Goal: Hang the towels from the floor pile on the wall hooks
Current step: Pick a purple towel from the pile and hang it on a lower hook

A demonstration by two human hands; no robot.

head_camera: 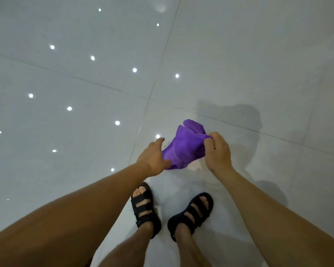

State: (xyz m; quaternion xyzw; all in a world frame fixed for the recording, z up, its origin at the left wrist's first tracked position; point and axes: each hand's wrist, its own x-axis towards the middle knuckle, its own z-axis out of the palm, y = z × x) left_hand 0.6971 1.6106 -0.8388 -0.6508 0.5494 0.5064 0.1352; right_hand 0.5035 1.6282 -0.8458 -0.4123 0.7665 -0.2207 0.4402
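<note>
Purple towel [185, 147] hangs bunched between my hands, out past my toes and over the floor. Nearest to me, my feet stand apart in black strap sandals, the left sandal [145, 208] a little ahead of the right sandal [191, 213]. Both bare forearms reach forward and down above them. My left hand [153, 158] meets the cloth's lower left edge with the thumb spread wide. Its fingers go in under the fold, so I cannot tell whether they close on it. My right hand [218, 152] is curled and pinches the upper right bunch between thumb and fingertips. Whether the bottom hem touches the floor I cannot tell. Beyond lies the floor [85, 83], glossy pale tiles with thin grey joints, dotted with bright reflected lights [134, 70], and a dim shadow [229, 116] falls just behind the towel.
</note>
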